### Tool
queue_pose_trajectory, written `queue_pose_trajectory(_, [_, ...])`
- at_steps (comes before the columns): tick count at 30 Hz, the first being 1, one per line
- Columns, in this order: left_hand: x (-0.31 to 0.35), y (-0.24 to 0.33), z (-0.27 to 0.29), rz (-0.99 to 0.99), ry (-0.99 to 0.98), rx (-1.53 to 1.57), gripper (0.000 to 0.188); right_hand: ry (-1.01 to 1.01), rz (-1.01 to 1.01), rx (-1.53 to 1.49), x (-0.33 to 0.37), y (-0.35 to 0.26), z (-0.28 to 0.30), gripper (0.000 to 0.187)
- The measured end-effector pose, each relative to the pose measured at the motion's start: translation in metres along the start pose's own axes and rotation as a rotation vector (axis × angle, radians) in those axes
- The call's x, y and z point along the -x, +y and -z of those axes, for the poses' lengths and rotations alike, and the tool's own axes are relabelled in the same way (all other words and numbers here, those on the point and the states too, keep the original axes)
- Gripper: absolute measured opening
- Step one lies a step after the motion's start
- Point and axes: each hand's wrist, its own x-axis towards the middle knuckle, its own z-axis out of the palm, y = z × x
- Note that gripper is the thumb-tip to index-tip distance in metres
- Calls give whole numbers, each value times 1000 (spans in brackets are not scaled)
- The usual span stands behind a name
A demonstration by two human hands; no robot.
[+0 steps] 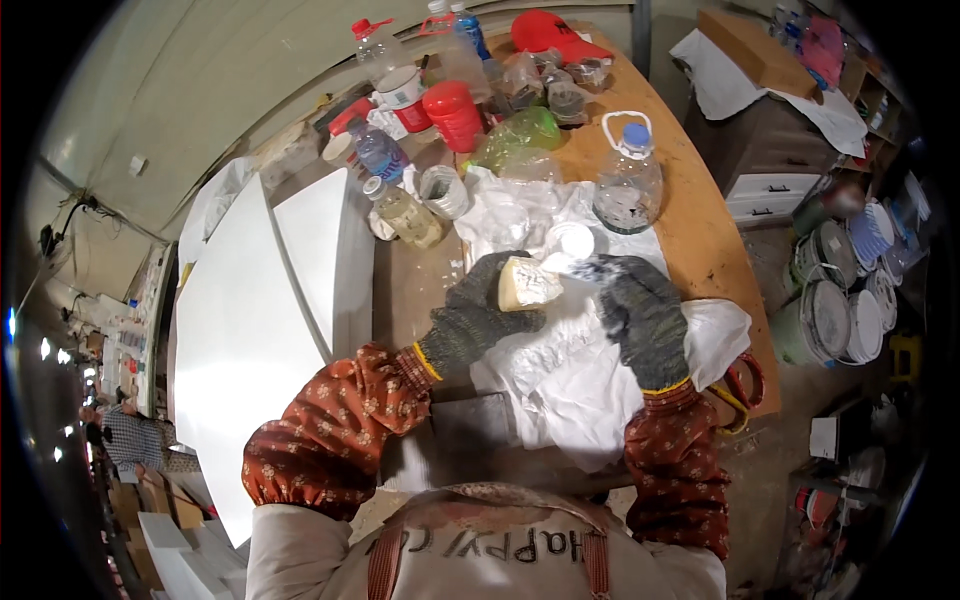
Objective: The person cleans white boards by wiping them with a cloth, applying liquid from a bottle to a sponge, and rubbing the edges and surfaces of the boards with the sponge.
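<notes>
My left hand [478, 310], in a dark grey knit glove, grips a small cream-coloured block [530, 284] with white smears on its face. To its right is my right hand [640, 312], gloved the same way and dusted white, with its fingers bent toward the block. A thin white piece [556, 263] lies between the fingers and the block; its far end is hidden by the glove. Just beyond stands a small round white cup or lid [572, 241]. Under both hands a crumpled white plastic sheet [590, 400] is spread, with white powder or paste on it.
A clear jug with a blue cap [628, 185] stands beyond my right hand. Bottles, a red jar [453, 115] and a red cap [555, 38] crowd the far table. White panels [240, 320] lean at left. Red-handled scissors [742, 385] lie right; buckets [812, 320] stand beyond.
</notes>
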Motion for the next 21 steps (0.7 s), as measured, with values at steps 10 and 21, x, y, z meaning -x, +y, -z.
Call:
queue_pose_trajectory(10, [8, -2, 20, -64, -25, 83, 64, -148, 170, -171, -11, 36, -7, 22])
queue_pose_trajectory(21, [3, -22, 27, -87, 57, -30, 57, 159, 566, 1118, -58, 9, 8, 28])
